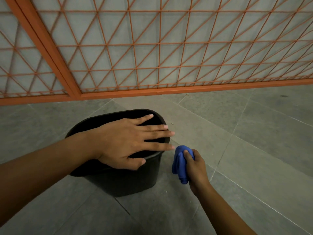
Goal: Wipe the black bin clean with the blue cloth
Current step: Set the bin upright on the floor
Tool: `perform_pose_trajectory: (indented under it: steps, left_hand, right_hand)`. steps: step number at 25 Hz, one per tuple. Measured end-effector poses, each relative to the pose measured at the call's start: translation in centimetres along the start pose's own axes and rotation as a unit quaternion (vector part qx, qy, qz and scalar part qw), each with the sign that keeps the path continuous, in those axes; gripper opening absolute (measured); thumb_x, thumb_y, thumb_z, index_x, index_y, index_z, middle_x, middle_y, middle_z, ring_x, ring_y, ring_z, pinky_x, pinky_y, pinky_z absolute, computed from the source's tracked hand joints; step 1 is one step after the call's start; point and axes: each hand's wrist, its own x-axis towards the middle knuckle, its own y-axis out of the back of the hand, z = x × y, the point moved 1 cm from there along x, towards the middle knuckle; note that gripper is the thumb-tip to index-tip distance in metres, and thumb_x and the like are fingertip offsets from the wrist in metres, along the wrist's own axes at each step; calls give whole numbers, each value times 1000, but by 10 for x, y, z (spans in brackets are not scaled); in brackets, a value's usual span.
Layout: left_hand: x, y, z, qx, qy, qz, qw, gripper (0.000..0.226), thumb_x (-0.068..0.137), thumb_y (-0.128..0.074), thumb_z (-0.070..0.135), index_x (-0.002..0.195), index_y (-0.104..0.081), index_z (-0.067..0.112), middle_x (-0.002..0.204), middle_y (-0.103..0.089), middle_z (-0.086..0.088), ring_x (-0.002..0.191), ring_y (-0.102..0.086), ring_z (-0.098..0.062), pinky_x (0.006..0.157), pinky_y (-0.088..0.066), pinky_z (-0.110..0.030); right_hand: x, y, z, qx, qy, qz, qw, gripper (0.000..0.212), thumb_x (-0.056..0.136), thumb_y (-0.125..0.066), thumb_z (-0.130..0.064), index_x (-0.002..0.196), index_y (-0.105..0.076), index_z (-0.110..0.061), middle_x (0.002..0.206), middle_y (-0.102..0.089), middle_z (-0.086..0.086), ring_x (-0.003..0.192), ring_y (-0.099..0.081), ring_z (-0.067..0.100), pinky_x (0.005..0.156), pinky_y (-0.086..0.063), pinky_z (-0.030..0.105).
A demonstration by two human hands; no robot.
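The black bin stands upright on the grey tiled floor, in the middle of the view. My left hand lies flat across its open top, fingers straight and spread, thumb on the near rim. Just right of the bin, my right hand grips the bunched blue cloth, which hangs a little above the floor and does not touch the bin. The bin's inside is mostly hidden by my left hand.
An orange metal lattice fence runs across the back, close behind the bin. Grey floor tiles spread to the right and in front.
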Motion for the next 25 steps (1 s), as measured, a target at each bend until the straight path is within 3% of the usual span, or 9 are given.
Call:
perform_pose_trajectory:
  steps: [6,9,11,13,15,17,20,23,25]
  left_hand:
    - [-1,-10,31,-10,7,50,999,65,87,-44,43,149,-34,26,159,-29,-4,149,-19,-19,119,-6,-47]
    - [4,-3,53,-37,59,149,986,44,92,-48,39,130,-59,20,144,-53,-1,142,-37,-18,117,-21,-47]
    - [15,8,79,-113,95,245,958,35,91,-51,34,117,-68,19,130,-64,3,133,-49,-15,114,-30,-38]
    - [36,19,121,-372,163,246,880,32,92,-52,32,119,-67,23,123,-66,10,122,-55,-3,107,-38,-21]
    - [62,16,163,-606,246,118,747,35,95,-54,35,130,-56,29,125,-61,14,118,-54,1,102,-42,-19]
    - [90,-6,182,-658,372,65,652,38,97,-53,40,132,-47,29,118,-57,16,112,-53,-1,101,-44,-25]
    - [127,-30,163,-682,526,142,487,22,101,-43,41,115,-47,25,100,-49,14,97,-46,-7,84,-36,-24]
    - [157,-58,135,-700,548,231,396,20,103,-42,34,105,-57,22,107,-58,3,101,-53,-13,85,-38,-26]
    - [169,-81,122,-693,550,255,391,10,99,-49,25,99,-59,23,109,-65,-1,104,-61,-20,90,-48,-33]
  right_hand:
    - [-7,18,-20,-7,32,-28,999,8,91,-53,-17,95,-60,-15,93,-65,10,78,-61,20,65,-49,29]
    - [-6,36,-31,-81,85,-34,993,8,85,-59,-15,83,-61,-23,93,-66,8,84,-62,22,73,-51,37]
    - [-4,52,-34,-141,112,-15,984,12,80,-64,-18,77,-60,-29,96,-63,8,88,-60,23,80,-51,42]
    - [-3,67,-38,-202,123,14,971,9,75,-64,-32,74,-59,-38,94,-63,0,91,-59,21,86,-47,46]
    - [-5,80,-44,-261,129,33,956,8,77,-63,-40,72,-57,-40,85,-64,-9,91,-59,17,93,-40,48]
    - [-10,89,-53,-244,131,22,961,9,81,-64,-30,75,-58,-33,81,-65,-9,86,-62,17,88,-43,40]
    - [-18,98,-57,-155,130,-9,979,4,84,-61,-16,81,-59,-15,80,-66,1,79,-63,19,65,-46,25]
    - [-14,103,-45,-125,123,-15,984,4,88,-54,-13,87,-57,-15,87,-65,1,83,-62,16,65,-45,23]
    - [-6,104,-35,-67,112,-11,991,14,88,-49,-6,93,-54,-18,93,-65,4,85,-62,18,65,-45,25]
